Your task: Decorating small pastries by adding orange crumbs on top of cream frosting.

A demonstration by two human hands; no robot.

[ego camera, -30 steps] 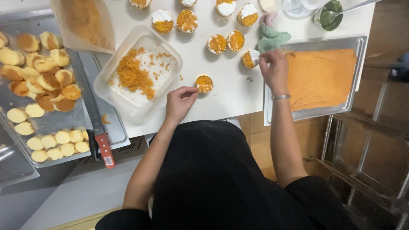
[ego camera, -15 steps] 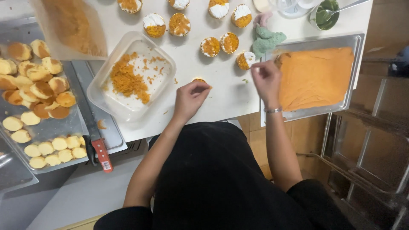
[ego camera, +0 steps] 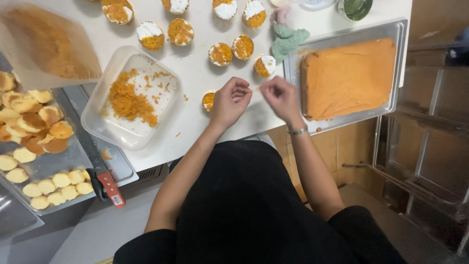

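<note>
just left hand point(ego camera: 229, 103) beside small cake point(ego camera: 208, 100)

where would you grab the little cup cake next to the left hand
Take the little cup cake by its round side wall, thumb and fingers on opposite sides, coming down from above. Its top carries loose orange crumbs, so avoid pressing there. The left hand already sits against its right edge; the left edge is free.

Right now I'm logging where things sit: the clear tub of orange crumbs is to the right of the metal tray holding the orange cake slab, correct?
Not quite. The head view shows the clear tub of orange crumbs to the left of the metal tray holding the orange cake slab, with both hands between them.
</note>
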